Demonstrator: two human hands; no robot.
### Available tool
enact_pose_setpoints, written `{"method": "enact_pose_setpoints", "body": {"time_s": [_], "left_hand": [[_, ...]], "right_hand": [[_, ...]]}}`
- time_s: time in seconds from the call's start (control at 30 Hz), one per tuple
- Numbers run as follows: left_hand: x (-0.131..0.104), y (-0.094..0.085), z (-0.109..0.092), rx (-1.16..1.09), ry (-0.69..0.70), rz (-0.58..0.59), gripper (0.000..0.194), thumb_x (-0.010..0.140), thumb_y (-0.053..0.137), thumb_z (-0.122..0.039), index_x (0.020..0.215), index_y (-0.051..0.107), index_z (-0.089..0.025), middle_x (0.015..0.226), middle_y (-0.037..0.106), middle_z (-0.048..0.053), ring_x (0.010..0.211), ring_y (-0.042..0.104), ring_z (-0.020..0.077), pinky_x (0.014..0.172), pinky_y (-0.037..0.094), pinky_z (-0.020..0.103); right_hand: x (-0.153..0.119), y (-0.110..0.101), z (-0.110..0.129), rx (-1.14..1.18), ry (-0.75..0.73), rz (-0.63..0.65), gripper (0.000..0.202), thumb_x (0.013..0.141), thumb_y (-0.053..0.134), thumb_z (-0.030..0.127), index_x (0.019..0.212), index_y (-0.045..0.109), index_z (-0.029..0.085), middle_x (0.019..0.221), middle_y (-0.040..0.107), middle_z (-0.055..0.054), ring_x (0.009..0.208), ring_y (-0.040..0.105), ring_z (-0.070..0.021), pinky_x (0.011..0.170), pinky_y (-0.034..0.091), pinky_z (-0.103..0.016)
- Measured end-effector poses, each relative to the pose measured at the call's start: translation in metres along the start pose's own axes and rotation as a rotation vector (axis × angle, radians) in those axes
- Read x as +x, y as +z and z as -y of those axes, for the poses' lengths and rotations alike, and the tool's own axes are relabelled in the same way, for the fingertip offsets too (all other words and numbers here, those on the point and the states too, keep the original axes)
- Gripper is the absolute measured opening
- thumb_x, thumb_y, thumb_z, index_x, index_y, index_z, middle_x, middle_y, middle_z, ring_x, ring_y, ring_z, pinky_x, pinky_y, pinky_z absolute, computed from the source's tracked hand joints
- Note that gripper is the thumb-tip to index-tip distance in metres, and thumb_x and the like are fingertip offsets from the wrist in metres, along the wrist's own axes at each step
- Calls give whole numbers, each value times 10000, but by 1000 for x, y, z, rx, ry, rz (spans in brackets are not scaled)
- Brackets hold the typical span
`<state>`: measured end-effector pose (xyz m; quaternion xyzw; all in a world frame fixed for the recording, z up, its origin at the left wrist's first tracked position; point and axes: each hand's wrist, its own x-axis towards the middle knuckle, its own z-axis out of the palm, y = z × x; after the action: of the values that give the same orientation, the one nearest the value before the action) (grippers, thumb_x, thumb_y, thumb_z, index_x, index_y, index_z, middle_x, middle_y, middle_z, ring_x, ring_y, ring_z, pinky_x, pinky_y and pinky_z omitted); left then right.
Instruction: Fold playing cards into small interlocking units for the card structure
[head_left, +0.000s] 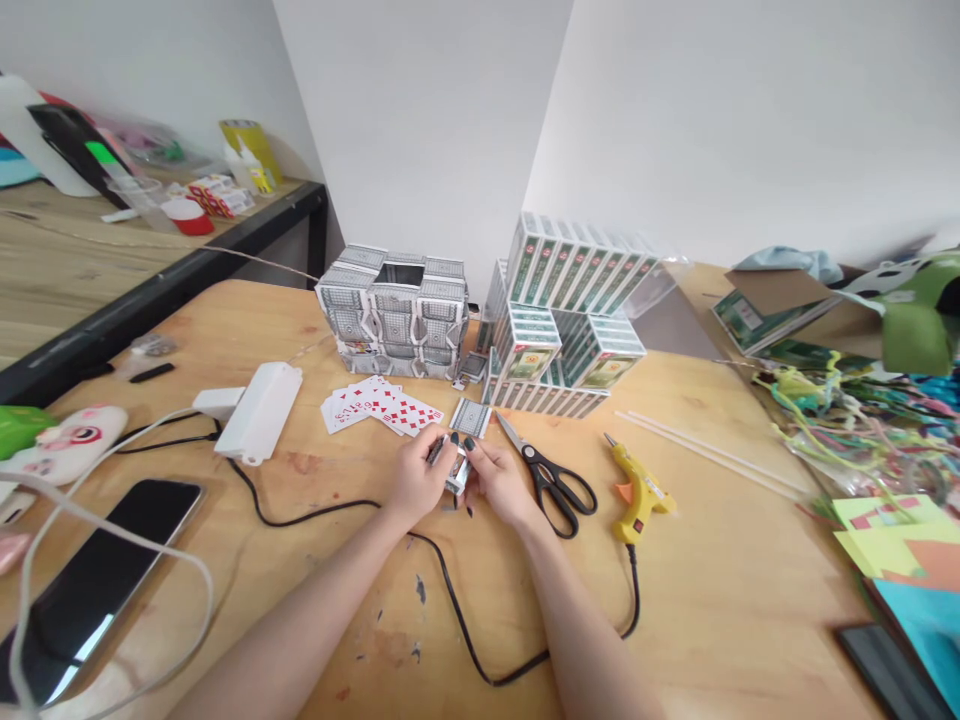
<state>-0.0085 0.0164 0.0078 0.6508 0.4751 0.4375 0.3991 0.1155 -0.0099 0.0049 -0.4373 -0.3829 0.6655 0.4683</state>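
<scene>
My left hand and my right hand meet near the middle of the table, fingers closed on a small folded playing card. Fingers cover much of it. Just beyond them a grey-patterned card lies face down. Fanned red-diamond playing cards rest to the left. Behind these stands a box-like structure built of folded cards, with a square opening on top. Black-handled scissors lie close to my right hand, blades pointing away. A yellow glue gun lies farther right.
Stacked card boxes stand at the back. Clear glue sticks lie right of them. A black cord crosses the table under my forearms. A white power strip and a phone are left; colourful yarn and paper are right.
</scene>
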Motion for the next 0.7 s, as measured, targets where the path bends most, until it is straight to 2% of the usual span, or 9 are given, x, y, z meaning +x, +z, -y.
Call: {"method": "enact_pose_setpoints", "body": {"time_s": [0.13, 0.33, 0.5, 0.7], "left_hand": [[1, 1, 2, 61, 28, 5, 192, 837, 428, -309, 707, 501, -188, 579, 460, -31, 537, 434, 110, 531, 351, 218], [8, 3, 1, 32, 129, -71, 194, 845, 440, -305, 758, 568, -188, 802, 573, 38, 822, 536, 167, 769, 413, 274], [8, 1, 2, -93, 21, 13, 217, 848, 444, -326, 798, 596, -180, 792, 625, 35, 765, 575, 159, 716, 441, 260], [7, 2, 6, -146, -47, 4, 232, 830, 481, -341, 769, 621, -167, 756, 641, 38, 734, 592, 159, 684, 459, 256]], "right_hand": [[1, -3, 0, 5, -15, -4, 385, 739, 556, 542, 775, 549, 158, 522, 576, 26, 357, 526, -106, 321, 429, -207], [2, -2, -3, -8, -58, -17, 387, 750, 558, 502, 891, 602, 144, 632, 619, -16, 497, 613, -131, 393, 489, -213], [0, -2, 1, -38, -82, 10, 313, 757, 570, 449, 845, 651, 159, 804, 643, -38, 653, 637, -165, 474, 545, -265], [2, 1, -5, -71, -135, -58, 284, 763, 564, 426, 883, 672, 193, 968, 641, -35, 680, 626, -170, 483, 559, -295]]}}
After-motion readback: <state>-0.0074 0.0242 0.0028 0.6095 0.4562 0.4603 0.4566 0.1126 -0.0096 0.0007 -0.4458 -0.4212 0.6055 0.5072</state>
